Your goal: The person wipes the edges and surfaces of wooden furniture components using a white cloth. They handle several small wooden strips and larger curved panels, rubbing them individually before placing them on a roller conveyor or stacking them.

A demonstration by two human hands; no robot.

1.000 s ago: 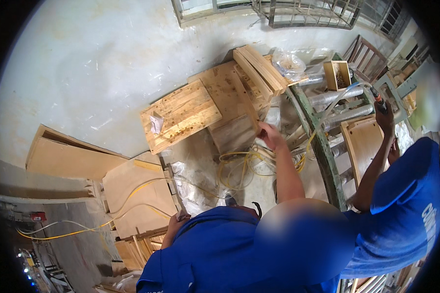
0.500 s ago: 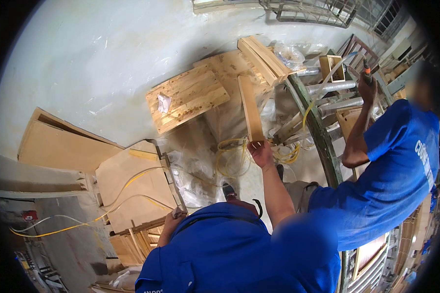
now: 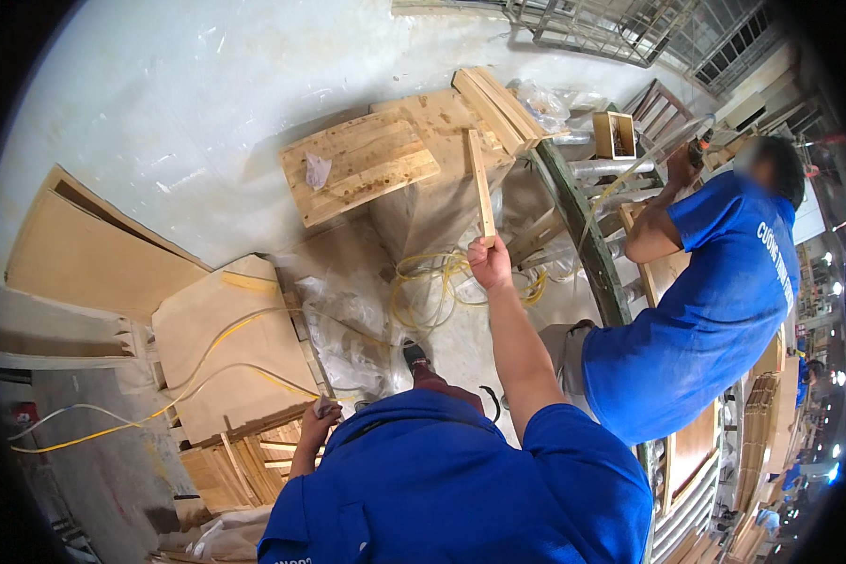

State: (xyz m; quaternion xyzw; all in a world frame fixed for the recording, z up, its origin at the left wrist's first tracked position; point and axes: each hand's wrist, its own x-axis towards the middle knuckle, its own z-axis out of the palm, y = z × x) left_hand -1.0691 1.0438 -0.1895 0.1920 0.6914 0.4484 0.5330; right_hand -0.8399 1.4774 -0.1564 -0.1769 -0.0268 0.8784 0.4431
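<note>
My right hand [image 3: 492,263] grips the near end of a narrow wooden board [image 3: 480,183]. The board is held out in front of me with its thin edge facing up. Its far end reaches over the wooden surface by the wall, and whether it touches there I cannot tell. Low on the left, my left hand [image 3: 319,422] is closed around a small greyish-brown piece [image 3: 325,407], too small to identify. Ahead, a thick wooden panel [image 3: 357,167] carries a crumpled pale cloth or paper [image 3: 318,171]. Stacked boards [image 3: 500,108] lie beyond the held board.
On my right, a co-worker [image 3: 696,301] in blue holds a power tool [image 3: 697,148] beside a green metal frame [image 3: 587,235]. Yellow hoses [image 3: 432,282] coil on the floor. Cardboard-coloured sheets [image 3: 230,348] and clear plastic [image 3: 343,329] lie on the left.
The board in my right hand has rolled from showing its broad face to showing its narrow edge. My left hand keeps its small piece. The view has shifted slightly.
</note>
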